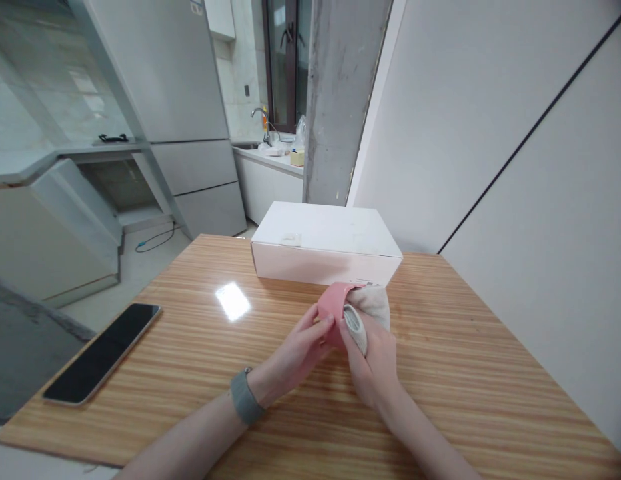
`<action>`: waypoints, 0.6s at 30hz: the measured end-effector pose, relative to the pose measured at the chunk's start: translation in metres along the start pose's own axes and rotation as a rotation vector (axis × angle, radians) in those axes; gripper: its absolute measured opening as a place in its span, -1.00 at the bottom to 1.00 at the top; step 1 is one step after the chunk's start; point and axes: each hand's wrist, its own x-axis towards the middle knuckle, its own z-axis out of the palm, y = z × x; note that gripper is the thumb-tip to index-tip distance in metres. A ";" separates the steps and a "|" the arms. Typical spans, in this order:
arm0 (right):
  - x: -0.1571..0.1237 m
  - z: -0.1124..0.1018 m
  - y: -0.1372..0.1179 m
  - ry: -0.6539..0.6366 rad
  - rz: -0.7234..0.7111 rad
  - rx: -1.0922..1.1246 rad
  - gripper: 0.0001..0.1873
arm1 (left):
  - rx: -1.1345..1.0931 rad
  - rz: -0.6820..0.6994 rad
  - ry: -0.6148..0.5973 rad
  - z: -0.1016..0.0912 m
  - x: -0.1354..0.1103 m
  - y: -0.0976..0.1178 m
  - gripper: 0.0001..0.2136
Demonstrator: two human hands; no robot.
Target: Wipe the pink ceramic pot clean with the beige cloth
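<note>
The left hand (300, 350), with a grey wristband (245, 398) at its wrist, pinches the pink fabric (332, 312) between thumb and fingers, while the right hand (373, 367) closes around the cream cloth (373, 305); both appear light, soft and limp, so the firm pink edge looks the likeliest hold. This bundle is held just in front of the white cardboard box (326, 243), with a phone (101, 353) lying well left of the box and a faucet (260, 125) far beyond it. The fingers hide how the fabrics join, so whether they form one piece cannot be determined.
</note>
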 end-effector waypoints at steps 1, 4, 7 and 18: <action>-0.001 0.001 0.000 0.006 -0.005 0.001 -0.69 | -0.005 0.003 0.003 0.000 0.000 -0.001 -0.63; -0.002 0.003 0.001 0.006 -0.052 0.000 -0.69 | 0.047 0.028 0.057 -0.002 0.001 -0.002 -0.62; -0.002 0.003 0.002 -0.015 -0.111 -0.001 -0.69 | 0.154 0.038 0.136 -0.005 0.003 0.002 -0.59; 0.001 0.002 0.004 -0.053 0.000 0.059 -0.66 | 0.175 -0.127 0.178 -0.005 0.002 0.006 -0.46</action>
